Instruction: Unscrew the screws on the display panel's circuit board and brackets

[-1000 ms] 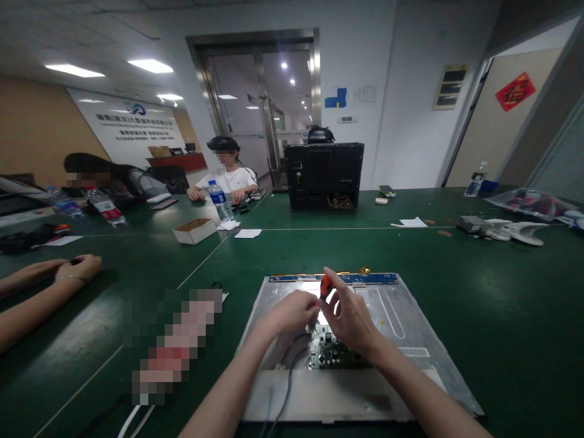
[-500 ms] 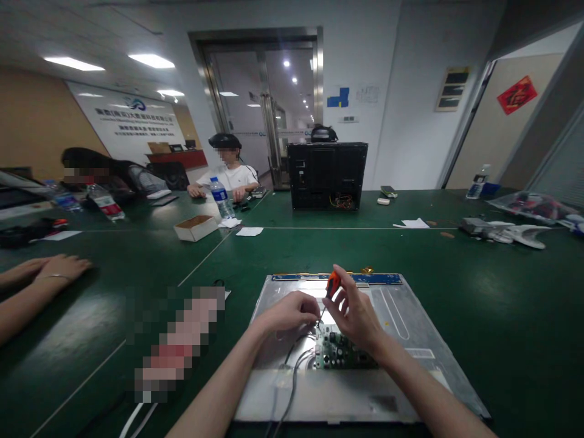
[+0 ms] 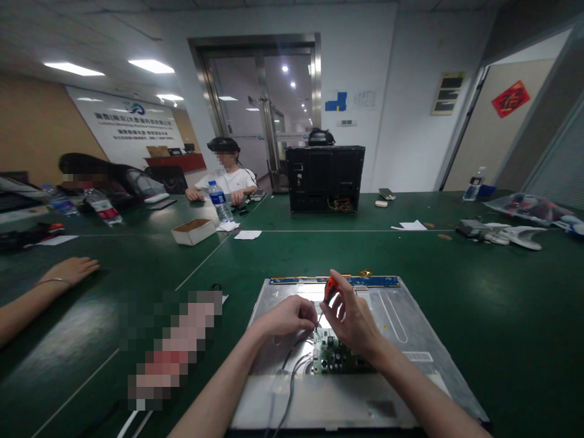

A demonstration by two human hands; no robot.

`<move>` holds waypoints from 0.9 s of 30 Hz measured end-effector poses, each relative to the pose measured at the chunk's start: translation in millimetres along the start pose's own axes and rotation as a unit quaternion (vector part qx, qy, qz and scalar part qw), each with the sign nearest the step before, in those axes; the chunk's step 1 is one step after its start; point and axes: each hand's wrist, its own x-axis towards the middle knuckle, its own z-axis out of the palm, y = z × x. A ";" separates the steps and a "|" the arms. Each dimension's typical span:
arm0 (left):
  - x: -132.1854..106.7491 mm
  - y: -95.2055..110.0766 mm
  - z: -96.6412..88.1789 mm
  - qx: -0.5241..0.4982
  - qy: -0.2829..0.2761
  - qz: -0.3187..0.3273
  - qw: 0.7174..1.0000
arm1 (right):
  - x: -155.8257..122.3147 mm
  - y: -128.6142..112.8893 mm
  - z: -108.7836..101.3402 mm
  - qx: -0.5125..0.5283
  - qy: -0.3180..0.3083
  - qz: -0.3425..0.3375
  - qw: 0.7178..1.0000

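An orange and black screwdriver is pinched in the fingers of my right hand, its shaft slanting down to the upper left corner of a green circuit board. Beside that tip, my left hand has its fingertips closed together; whatever they may hold is hidden. The board lies on the silver back of a flat display panel, which has a blue strip along its far edge. Grey cables run across the panel by the board's left side, toward me. My right hand covers part of the board.
A blurred-out long object with white cables lies left of the panel. Another person's hand rests farther left. Beyond are a small open box, a bottle, a black casing and a grey-white part.
My view has shifted slightly, so the scene sits a little lower. Both my hands keep nearly the same pose at the board's corner. At left, the other person's hands have moved; one now shows.
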 end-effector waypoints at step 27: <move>-1.0 1.3 -0.9 -0.017 -0.012 0.005 1.000 | -0.3 -1.0 0.9 0.013 -0.010 -0.019 1.000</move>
